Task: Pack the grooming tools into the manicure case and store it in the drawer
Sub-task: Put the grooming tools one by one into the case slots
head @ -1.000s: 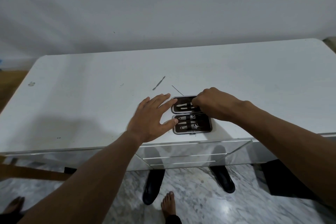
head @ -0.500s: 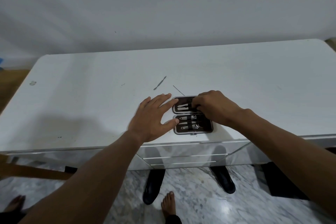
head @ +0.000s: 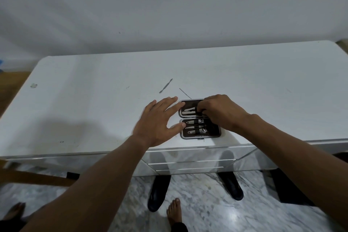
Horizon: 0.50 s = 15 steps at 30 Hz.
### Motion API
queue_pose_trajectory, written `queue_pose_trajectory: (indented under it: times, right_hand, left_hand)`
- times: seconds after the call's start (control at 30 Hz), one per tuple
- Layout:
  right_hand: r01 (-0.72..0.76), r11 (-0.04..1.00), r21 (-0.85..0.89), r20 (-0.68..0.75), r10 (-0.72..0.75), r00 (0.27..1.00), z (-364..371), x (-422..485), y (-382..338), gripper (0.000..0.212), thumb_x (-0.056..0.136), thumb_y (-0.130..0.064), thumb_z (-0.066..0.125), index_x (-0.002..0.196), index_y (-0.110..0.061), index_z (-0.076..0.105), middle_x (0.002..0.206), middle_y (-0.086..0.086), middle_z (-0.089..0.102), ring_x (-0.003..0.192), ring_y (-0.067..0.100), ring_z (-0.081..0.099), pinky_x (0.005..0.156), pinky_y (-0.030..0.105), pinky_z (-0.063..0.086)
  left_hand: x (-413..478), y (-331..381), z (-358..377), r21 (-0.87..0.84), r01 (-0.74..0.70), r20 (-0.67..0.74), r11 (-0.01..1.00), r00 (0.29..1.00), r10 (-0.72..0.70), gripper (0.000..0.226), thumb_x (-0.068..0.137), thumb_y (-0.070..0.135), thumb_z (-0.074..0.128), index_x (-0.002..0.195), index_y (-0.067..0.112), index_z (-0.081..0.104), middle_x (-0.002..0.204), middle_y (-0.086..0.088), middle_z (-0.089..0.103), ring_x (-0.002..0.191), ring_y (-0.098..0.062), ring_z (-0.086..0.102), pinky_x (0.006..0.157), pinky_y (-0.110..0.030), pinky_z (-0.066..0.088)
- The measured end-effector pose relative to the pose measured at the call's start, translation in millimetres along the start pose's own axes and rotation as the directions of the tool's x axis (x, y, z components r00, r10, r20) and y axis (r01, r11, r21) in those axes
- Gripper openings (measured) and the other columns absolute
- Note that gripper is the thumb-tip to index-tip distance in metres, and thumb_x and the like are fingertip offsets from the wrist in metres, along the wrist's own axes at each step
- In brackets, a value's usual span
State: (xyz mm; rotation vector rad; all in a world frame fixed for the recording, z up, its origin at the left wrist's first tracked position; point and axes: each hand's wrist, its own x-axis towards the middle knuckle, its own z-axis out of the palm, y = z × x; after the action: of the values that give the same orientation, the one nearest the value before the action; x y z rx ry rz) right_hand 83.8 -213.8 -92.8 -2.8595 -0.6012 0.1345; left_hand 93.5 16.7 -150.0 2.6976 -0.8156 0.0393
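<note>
A dark manicure case lies open flat near the front edge of the white table, with metal tools strapped in both halves. My left hand rests flat with spread fingers against the case's left edge. My right hand is curled over the far half of the case, its fingertips pressing at a tool there; what they pinch is hidden. Two loose tools lie on the table beyond the case: a flat metal pusher and a thin needle-like pick.
Mirrored drawer fronts sit below the table's front edge, closed. A white wall stands behind the table. Marble floor below shows a bare foot and two black table feet. A wooden bar runs at lower left.
My right hand has shifted slightly toward me and left over the case's far half. The left hand stays put against the case.
</note>
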Motion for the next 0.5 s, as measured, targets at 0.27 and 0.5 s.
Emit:
queue_pose_trajectory:
  times: [0.27, 0.5]
  right_hand:
    - [-0.023, 1.000, 0.019, 0.022, 0.022, 1.000, -2.4, 0.4, 1.8, 0.022, 0.086, -0.004, 0.052, 0.099, -0.014, 0.067, 0.098, 0.006, 0.068, 0.090, 0.029, 0.061, 0.077, 0.038, 0.049]
    - [-0.118, 0.990, 0.073, -0.053, 0.122, 0.991, -18.4, 7.1, 10.2, 0.020, 0.091, -0.012, 0.050, 0.098, -0.013, 0.069, 0.097, 0.007, 0.071, 0.092, 0.029, 0.062, 0.079, 0.036, 0.048]
  left_hand:
    - [-0.2, -0.2, -0.2, -0.005, 0.002, -0.002, 1.000, 1.000, -0.002, 0.063, 0.089, 0.065, 0.036, 0.147, 0.040, 0.029, 0.156, 0.012, 0.029, 0.144, -0.007, 0.020, 0.118, -0.042, 0.016]
    - [-0.6, -0.3, -0.9, -0.016, -0.003, 0.008, 1.000, 1.000, 0.003, 0.064, 0.091, 0.065, 0.033, 0.148, 0.039, 0.025, 0.157, 0.011, 0.027, 0.145, -0.006, 0.017, 0.119, -0.041, 0.013]
